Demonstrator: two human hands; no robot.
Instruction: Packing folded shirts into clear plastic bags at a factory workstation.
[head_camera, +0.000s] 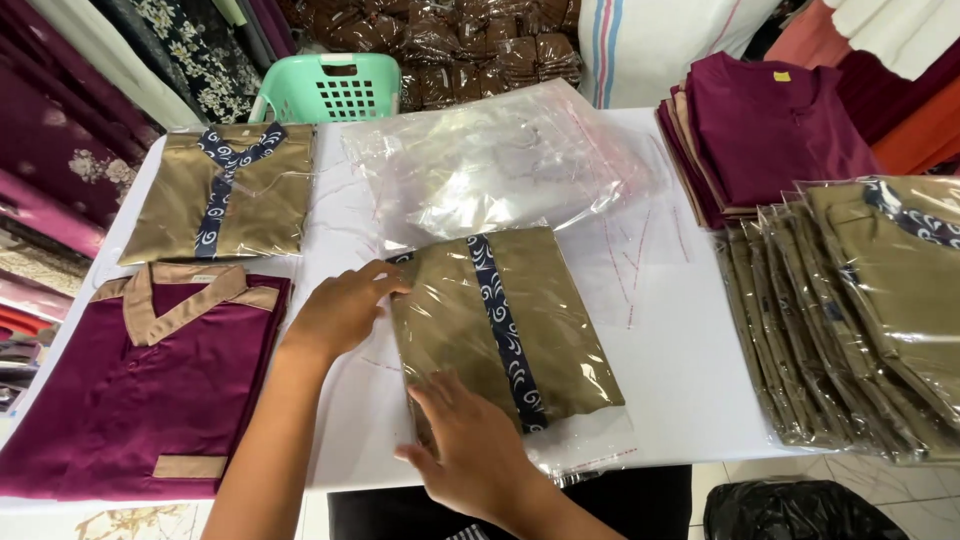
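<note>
A folded tan shirt with a navy patterned strip, inside a clear plastic bag (500, 320), lies on the white table (670, 340) in front of me. My left hand (345, 308) rests on the bag's left edge near its top corner, fingers curled on the plastic. My right hand (470, 445) lies flat on the bag's near end, pressing it down. Neither hand lifts the bag off the table.
A pile of empty clear bags (500, 165) lies behind it. A bagged tan shirt (222, 190) and an unbagged maroon shirt (140, 385) lie at left. At right are a row of bagged tan shirts (850, 320) and stacked maroon shirts (770, 130). A green basket (335, 88) stands behind the table.
</note>
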